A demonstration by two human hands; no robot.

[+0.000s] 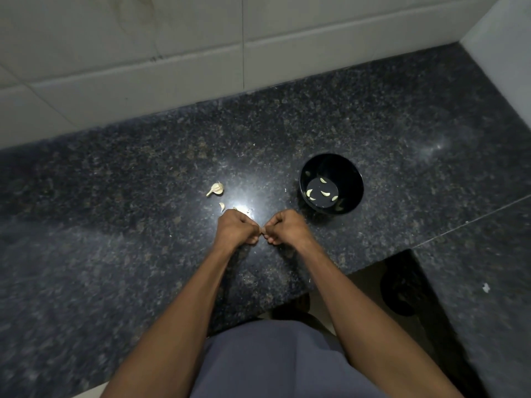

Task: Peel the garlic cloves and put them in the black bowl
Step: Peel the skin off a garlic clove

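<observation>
From the head camera, both hands meet knuckle to knuckle low over the dark speckled table, just in front of the person's body. The left hand and the right hand are each curled into a loose fist, and their thumbs and forefingers pinch a small pale thing between them, most likely a garlic clove; so little of it shows that I cannot tell how much skin is left on it. Holding it with both hands this way makes sense for peeling, since one hand can steady the clove while the other picks at the skin. The black bowl stands on the table near the right hand, a short reach away, which suits dropping each finished clove in without shifting position; several peeled cloves already lie on its bottom. On the other side, beyond the left hand, sit a partial garlic bulb and a loose clove, apart from the bowl, so unpeeled stock and finished pieces stay separate. A bright glare of light falls on the table just beyond the hands. A white tiled wall rises behind the table. The task looks partly done, with garlic still waiting.
</observation>
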